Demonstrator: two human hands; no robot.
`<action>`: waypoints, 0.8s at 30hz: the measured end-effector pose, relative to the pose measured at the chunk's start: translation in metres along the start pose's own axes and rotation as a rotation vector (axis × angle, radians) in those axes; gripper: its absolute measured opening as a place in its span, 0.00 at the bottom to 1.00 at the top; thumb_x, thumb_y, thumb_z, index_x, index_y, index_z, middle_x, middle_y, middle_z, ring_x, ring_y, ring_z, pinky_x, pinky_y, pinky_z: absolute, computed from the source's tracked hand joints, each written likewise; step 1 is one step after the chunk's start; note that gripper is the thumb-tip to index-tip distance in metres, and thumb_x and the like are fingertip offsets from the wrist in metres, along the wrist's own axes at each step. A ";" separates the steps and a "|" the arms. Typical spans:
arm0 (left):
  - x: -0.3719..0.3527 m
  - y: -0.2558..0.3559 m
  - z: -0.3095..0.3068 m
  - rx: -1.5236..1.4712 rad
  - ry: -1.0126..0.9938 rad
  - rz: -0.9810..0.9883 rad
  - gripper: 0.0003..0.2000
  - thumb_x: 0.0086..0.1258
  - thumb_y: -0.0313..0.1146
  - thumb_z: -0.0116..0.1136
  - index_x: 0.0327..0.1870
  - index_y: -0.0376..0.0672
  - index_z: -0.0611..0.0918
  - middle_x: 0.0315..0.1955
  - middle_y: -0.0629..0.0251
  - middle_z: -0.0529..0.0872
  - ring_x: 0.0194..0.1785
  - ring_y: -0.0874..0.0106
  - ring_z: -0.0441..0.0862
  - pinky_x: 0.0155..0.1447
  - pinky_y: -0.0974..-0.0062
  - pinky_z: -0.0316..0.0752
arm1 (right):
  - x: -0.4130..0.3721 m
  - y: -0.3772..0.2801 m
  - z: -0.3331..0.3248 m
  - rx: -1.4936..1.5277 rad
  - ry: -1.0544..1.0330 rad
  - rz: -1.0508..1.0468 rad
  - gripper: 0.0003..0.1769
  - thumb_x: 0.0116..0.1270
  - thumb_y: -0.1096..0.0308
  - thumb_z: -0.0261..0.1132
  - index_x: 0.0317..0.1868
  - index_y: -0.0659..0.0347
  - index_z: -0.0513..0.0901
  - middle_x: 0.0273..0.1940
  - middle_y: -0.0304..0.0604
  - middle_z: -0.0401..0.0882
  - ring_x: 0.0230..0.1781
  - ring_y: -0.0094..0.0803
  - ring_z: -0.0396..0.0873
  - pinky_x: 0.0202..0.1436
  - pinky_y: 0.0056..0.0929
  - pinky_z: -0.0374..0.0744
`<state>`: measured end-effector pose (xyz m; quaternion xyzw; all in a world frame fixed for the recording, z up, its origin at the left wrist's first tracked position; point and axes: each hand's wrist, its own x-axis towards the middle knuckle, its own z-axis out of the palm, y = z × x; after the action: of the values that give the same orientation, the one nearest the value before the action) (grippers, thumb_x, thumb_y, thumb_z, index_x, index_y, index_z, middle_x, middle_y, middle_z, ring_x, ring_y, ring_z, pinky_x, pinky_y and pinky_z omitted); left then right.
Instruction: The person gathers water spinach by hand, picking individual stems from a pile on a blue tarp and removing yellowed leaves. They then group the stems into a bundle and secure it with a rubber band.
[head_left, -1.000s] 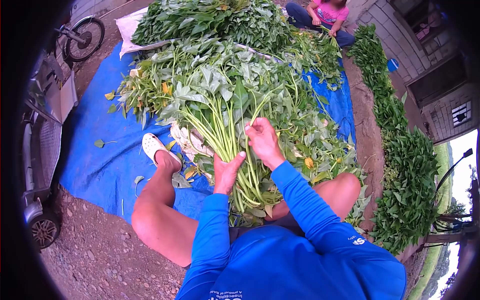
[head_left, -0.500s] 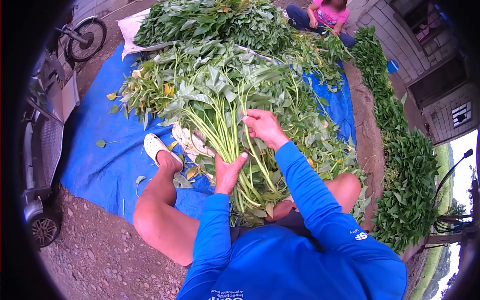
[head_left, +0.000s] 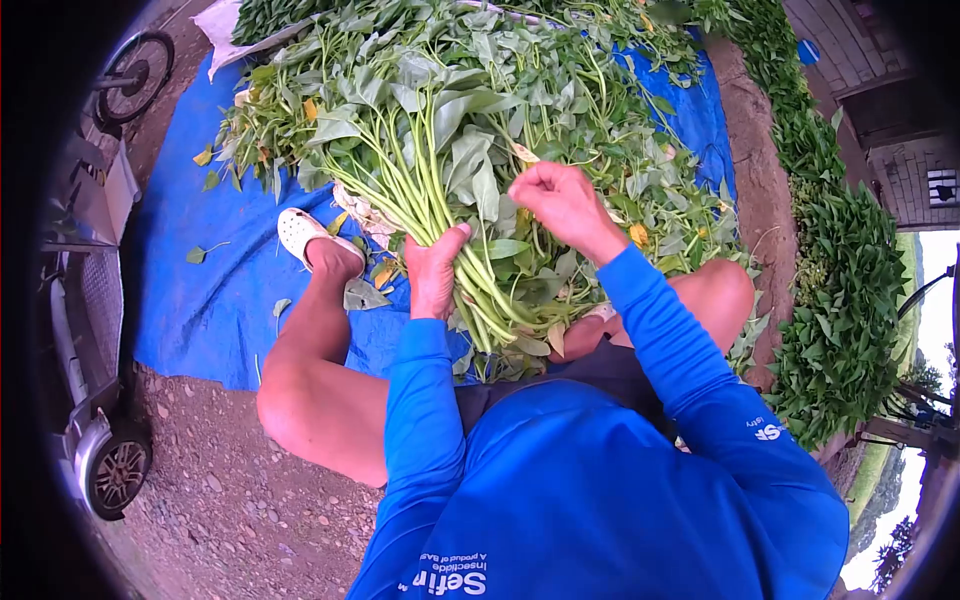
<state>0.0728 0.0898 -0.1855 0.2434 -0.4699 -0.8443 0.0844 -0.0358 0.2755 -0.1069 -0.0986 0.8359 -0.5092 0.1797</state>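
My left hand (head_left: pixel 434 272) is wrapped round a bunch of long green leafy stems (head_left: pixel 415 190), whose leaves fan out away from me and whose lower ends point toward my lap. To the right of the bunch, my right hand (head_left: pixel 562 205) has its fingers curled together above the leaf pile; a small pale yellowish piece (head_left: pixel 524 153) shows just beyond the fingertips, and whether they hold anything is too small to tell. Loose leafy stems (head_left: pixel 590 110) form a wide pile beneath and beyond both hands.
The pile lies on a blue tarp (head_left: pixel 200 310). My foot in a white clog (head_left: pixel 298 235) rests on it at the left. Vehicle parts, including a wheel (head_left: pixel 117 470), stand at the far left. A long row of green leaves (head_left: pixel 835 300) runs down the right, beside a block wall.
My right hand has come off the stems, moved right and curled its fingers. My left hand still grips the bunch, now leaning further left. The view has tilted down, and the other person is out of view.
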 end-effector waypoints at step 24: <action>0.005 0.025 -0.008 -0.108 0.030 0.093 0.14 0.74 0.31 0.69 0.55 0.33 0.83 0.42 0.62 0.88 0.42 0.68 0.90 0.51 0.67 0.89 | -0.101 0.012 0.030 0.609 -0.162 -0.030 0.05 0.82 0.74 0.68 0.54 0.64 0.85 0.50 0.41 0.91 0.52 0.24 0.88 0.57 0.27 0.85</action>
<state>0.0707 0.0679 -0.1699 0.2289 -0.4333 -0.8598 0.1436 0.0691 0.2914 -0.1100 -0.0927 0.6264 -0.7291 0.2596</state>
